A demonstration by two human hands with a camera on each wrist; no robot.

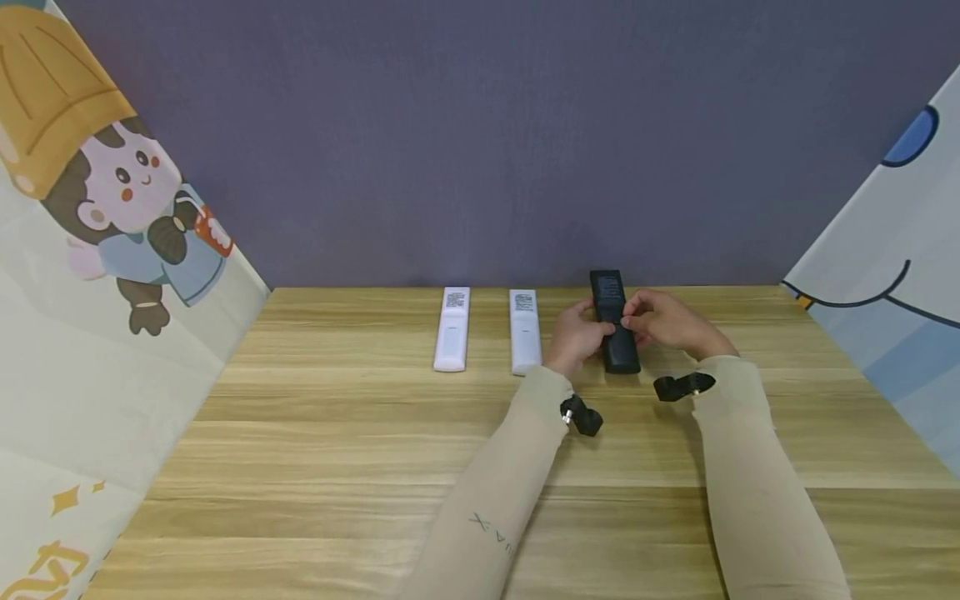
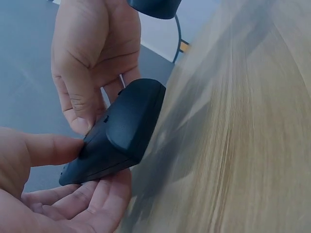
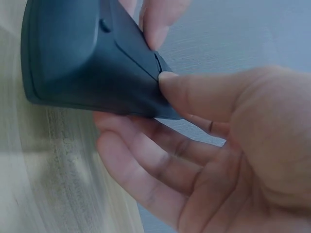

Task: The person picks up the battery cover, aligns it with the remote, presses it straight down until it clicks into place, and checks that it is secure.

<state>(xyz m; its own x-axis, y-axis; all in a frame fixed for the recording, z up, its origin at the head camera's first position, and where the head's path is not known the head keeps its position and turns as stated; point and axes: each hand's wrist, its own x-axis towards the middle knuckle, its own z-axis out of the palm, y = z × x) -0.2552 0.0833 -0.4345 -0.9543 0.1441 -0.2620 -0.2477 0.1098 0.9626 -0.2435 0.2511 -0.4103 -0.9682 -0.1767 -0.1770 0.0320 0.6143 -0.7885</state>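
Note:
A black remote control (image 1: 622, 357) is held in both hands at the right of the table's far side, its label and battery cover facing up. My left hand (image 1: 574, 340) grips its left edge, thumb on top and fingers underneath, as the left wrist view shows. From the other side, my right hand (image 1: 671, 322) pinches it. In the right wrist view the right thumb presses at the seam of the battery cover (image 3: 129, 56), with fingers below the remote. The cover looks to be in place.
Two white remote controls (image 1: 452, 342) (image 1: 526, 340) lie face down to the left of the hands, the nearer one close beside the left hand. The wooden table (image 1: 300, 450) ends at a dark grey panel (image 1: 480, 150). Printed cloths (image 1: 45, 350) flank both sides.

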